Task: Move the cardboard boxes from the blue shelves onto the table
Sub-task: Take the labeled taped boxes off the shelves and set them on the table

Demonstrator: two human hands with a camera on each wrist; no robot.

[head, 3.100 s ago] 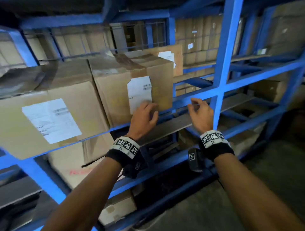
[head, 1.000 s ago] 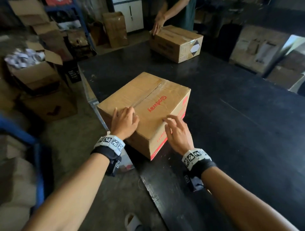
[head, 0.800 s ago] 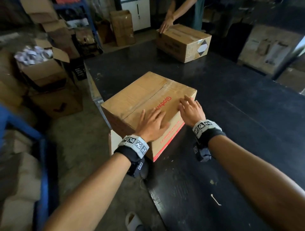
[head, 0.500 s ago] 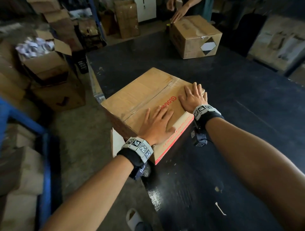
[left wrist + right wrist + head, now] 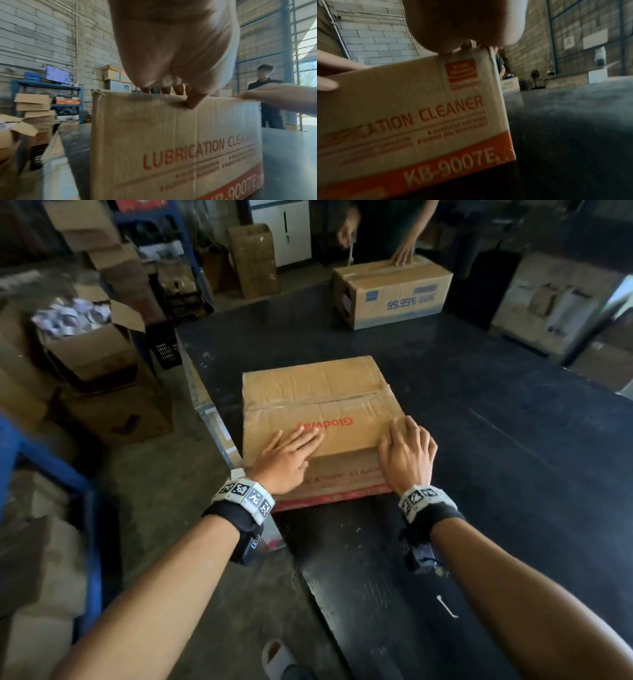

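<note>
A cardboard box (image 5: 315, 395) with red "Glodway" lettering sits on the black table (image 5: 496, 440), near its left edge. My left hand (image 5: 291, 453) lies flat on the box's top at the near edge, fingers straight. In the left wrist view the left hand (image 5: 171, 40) has its thumb down on the front face of the box (image 5: 171, 142). My right hand (image 5: 407, 450) rests on the near right corner of the top, fingers spread. The right wrist view shows the box (image 5: 402, 108) front, printed "CLEANER KB-9007E".
Another person stands at the table's far end with a hand on a second box (image 5: 394, 292). An open carton (image 5: 89, 344) and stacked boxes stand on the floor at left. A blue shelf frame (image 5: 51, 474) is at the near left.
The view went from the blue shelves to the table. Over the last second the box has turned square to me and slid further onto the table, both hands pressing its top.
</note>
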